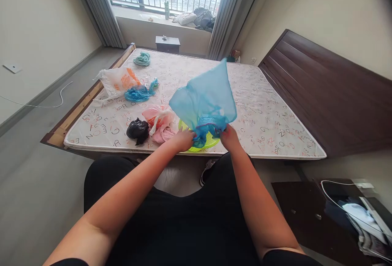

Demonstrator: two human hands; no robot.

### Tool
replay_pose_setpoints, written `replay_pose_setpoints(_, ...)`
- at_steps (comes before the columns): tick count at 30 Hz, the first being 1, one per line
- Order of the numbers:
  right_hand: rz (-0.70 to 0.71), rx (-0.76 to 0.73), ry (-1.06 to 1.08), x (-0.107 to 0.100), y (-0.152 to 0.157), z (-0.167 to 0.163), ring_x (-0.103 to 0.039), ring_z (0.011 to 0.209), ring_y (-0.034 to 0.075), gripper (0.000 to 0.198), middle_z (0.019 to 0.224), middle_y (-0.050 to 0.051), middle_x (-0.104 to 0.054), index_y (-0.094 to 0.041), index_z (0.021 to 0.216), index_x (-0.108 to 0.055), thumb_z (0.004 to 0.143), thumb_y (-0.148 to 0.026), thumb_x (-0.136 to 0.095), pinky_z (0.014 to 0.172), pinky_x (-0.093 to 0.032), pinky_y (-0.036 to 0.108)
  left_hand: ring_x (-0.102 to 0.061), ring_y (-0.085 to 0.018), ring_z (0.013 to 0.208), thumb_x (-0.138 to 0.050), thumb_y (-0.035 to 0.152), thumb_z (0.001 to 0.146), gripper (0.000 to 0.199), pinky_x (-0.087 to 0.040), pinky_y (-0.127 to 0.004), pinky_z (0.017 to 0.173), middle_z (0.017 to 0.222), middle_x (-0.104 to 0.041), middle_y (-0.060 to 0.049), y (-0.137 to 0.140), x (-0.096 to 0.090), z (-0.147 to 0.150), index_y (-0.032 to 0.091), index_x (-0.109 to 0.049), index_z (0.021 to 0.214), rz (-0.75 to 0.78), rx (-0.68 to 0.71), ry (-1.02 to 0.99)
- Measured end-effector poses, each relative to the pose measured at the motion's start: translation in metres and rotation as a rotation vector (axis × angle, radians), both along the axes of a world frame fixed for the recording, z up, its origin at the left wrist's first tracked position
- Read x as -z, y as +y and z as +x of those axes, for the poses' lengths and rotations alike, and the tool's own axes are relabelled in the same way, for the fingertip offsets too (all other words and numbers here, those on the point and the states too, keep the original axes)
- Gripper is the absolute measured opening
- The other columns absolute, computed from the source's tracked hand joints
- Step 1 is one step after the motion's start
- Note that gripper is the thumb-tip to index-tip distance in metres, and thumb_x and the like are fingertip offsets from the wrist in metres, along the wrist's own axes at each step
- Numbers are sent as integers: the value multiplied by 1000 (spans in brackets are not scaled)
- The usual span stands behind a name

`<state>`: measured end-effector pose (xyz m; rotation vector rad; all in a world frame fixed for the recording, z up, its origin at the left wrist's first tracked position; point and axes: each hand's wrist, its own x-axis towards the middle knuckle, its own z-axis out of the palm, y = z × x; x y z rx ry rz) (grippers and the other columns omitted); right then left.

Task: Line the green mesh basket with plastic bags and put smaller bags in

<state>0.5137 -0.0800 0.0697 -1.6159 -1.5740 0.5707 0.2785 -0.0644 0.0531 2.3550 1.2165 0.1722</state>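
A thin translucent blue plastic bag (206, 90) is spread upward in front of me, with its gathered, crumpled part at the bottom. My left hand (184, 139) is closed on the bag's lower left side, and my right hand (229, 137) grips its lower right side. Beneath the bag lies a bright yellow-green basket or tray (211, 141), mostly covered, so its shape is unclear. Left of it are pink and red plastic bags (157, 117), a pink cloth-like bundle (163, 134) and a knotted black plastic bag (137, 131).
Farther left on the mattress (269, 123) lie a white bag with orange print (121, 80), another blue plastic bag (137, 93) and a pale green bundle (142, 59). A dark headboard (324, 94) stands right. A nightstand (330, 217) with cables is at the lower right.
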Motion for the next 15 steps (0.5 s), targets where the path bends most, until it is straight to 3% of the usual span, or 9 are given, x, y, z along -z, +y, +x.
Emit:
replay_pose_setpoints(2, -327, -135, -114, 15, 2, 1, -60, 71, 22, 20, 66, 5, -63, -20, 68, -61, 83, -32, -60, 71, -46, 34, -65, -34, 115, -58, 15, 87, 21, -32, -61, 116, 110, -74, -17, 0, 7, 6, 15, -76, 98, -56, 42, 111)
replay_pose_setpoints(4, -482, -162, -140, 22, 2, 6, -60, 67, 22, 23, 57, 4, -59, -20, 61, -62, 81, -30, -64, 68, -46, 33, -70, -33, 102, -56, 22, 91, 22, -43, -55, 107, 99, -75, -17, 1, 5, 10, 15, -77, 93, -70, 26, 120)
replay_pose_setpoints(7, -473, -203, -3, 12, -5, 16, -60, 64, 21, 22, 53, 1, -57, -22, 60, -66, 76, -34, -74, 67, -49, 33, -69, -33, 100, -50, 28, 94, 31, -49, -50, 99, 99, -73, -19, 3, -9, 8, 13, -77, 92, 41, -92, 69)
replay_pose_setpoints(9, -452, -297, 146, -6, -14, 22, -62, 66, 20, 21, 57, 0, -62, -22, 67, -72, 73, -41, -79, 68, -53, 32, -65, -33, 109, -51, 26, 91, 28, -46, -49, 104, 105, -71, -18, 5, -20, 4, 13, -76, 87, 184, -159, -53)
replay_pose_setpoints(11, -523, -427, 280, -26, -23, 28, -66, 73, 22, 28, 70, 2, -71, -21, 81, -77, 73, -48, -81, 73, -57, 34, -59, -30, 121, -50, 21, 89, 26, -42, -44, 111, 114, -69, -15, 6, -27, -1, 16, -75, 85, 270, -146, -226)
replay_pose_setpoints(13, -595, -510, 382, -42, -30, 31, -70, 86, 25, 40, 87, 6, -76, -19, 98, -78, 77, -54, -78, 83, -59, 39, -54, -25, 129, -44, 17, 90, 31, -36, -40, 118, 126, -68, -11, 7, -29, -4, 18, -75, 94, 220, -88, -322)
replay_pose_setpoints(15, -518, -430, 393, -45, -30, 31, -70, 100, 29, 48, 103, 9, -76, -19, 112, -75, 84, -57, -70, 93, -57, 45, -54, -23, 131, -38, 16, 93, 38, -32, -40, 121, 132, -67, -9, 9, -25, -2, 17, -74, 106, 88, -27, -257)
